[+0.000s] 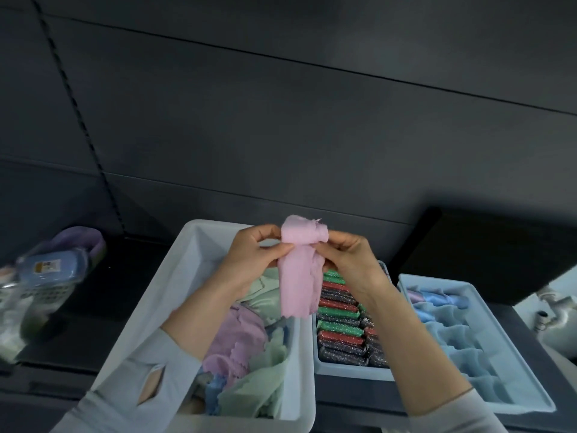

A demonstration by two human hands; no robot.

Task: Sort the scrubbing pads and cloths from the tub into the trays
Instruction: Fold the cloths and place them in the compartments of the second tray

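A dark countertop (103,285) runs across the lower part of the view, backed by a dark panelled wall (281,120) that fills everything from nine o'clock through twelve to three. At nine o'clock a blurred cluster sits on the counter: a blue rounded packet with a pale label (51,268), a purple loop-shaped item (82,239) just behind it, and a white gridded basket (43,296) below. At three o'clock stands a black box-shaped block (487,254). Below it, near four o'clock, a shiny metal fixture (559,314) shows against a pale surface.
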